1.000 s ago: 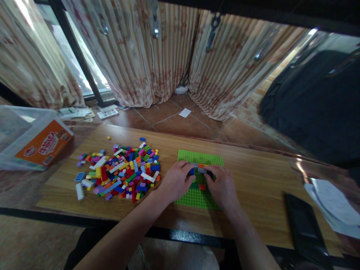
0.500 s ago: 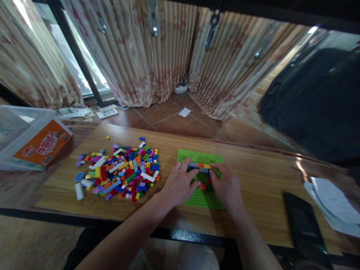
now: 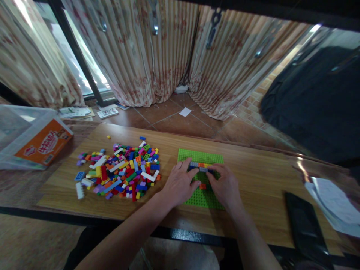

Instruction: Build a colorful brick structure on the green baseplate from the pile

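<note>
A green studded baseplate [image 3: 200, 153] lies on the table between my hands. Above its middle runs a row of toy bricks [image 3: 201, 165] in grey, orange, yellow and dark blue. My left hand [image 3: 180, 182] holds the row's left end, with fingertips behind and thumb in front. At the other end, my right hand [image 3: 227, 183] pinches the bricks between thumb and fingers. An orange brick [image 3: 203, 186] sits on the plate nearer to me. The bricks' lower parts are partly hidden by my fingers.
To the left spreads a pile of loose coloured bricks [image 3: 120, 172]. Beyond it stands a clear plastic box [image 3: 28, 131] with an orange label. A black case [image 3: 305, 221] and white papers [image 3: 336, 202] lie at the right. Striped curtains [image 3: 168, 56] hang behind the wooden table [image 3: 261, 180].
My right thumb and fingers have shifted slightly left along the brick row, covering more of its right end. My left hand stays almost still.
</note>
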